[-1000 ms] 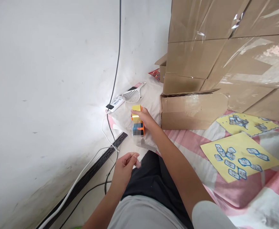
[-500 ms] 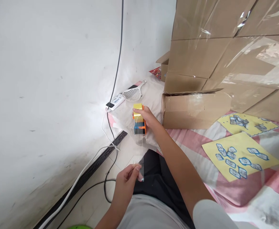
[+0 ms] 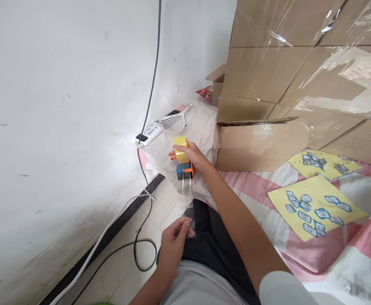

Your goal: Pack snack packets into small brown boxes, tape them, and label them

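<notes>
Clear tape (image 3: 187,204), one strip — left hand (image 3: 174,235) pinches it; right hand (image 3: 197,156) grips one dispenser (image 3: 184,171).

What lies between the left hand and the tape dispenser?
In the head view, a clear tape strip spans from the left hand to the tape dispenser in the right hand.

The tape dispenser (image 3: 184,168) hides part of the right hand (image 3: 195,156); a green object (image 3: 101,303) is cropped at seven o'clock.
</notes>
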`<state>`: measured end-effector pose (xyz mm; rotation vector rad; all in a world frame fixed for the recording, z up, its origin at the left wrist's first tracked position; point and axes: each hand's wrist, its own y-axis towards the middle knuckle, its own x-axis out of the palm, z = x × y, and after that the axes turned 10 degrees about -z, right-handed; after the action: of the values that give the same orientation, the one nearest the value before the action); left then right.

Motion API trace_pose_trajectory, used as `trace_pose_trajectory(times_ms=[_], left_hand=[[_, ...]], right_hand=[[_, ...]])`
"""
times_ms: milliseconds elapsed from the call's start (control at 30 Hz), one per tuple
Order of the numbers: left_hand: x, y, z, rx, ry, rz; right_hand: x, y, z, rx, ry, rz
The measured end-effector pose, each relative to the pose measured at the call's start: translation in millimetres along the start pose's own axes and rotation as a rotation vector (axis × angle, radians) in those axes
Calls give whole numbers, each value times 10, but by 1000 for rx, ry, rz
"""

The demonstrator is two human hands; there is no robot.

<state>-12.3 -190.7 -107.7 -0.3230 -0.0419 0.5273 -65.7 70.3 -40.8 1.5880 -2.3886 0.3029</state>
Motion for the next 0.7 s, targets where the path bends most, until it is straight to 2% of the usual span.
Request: trace_pose_trajectory(times_ms=[167,267,333,433,567,633,700], left_hand=[[28,-7,-26,-4,31,3],[-47,-77,14,13,145,31],[-157,-139,73,79,310,72],[-368,-214,187,248,561,116],[-561,-283,346,397,781,139],[-569,-319,417,393,795,141],[-525,-353,472,310,709,143]], right_hand=[[35,2,28,-47,-7,40],[43,14,44,-79,33,38],[47,19,47,-85,51,36],[53,15,41,-89,46,33],[63,-6,17,-86,5,54],[66,-19,6,-90,-18,68],[64,-28,5,-103,-27,67]])
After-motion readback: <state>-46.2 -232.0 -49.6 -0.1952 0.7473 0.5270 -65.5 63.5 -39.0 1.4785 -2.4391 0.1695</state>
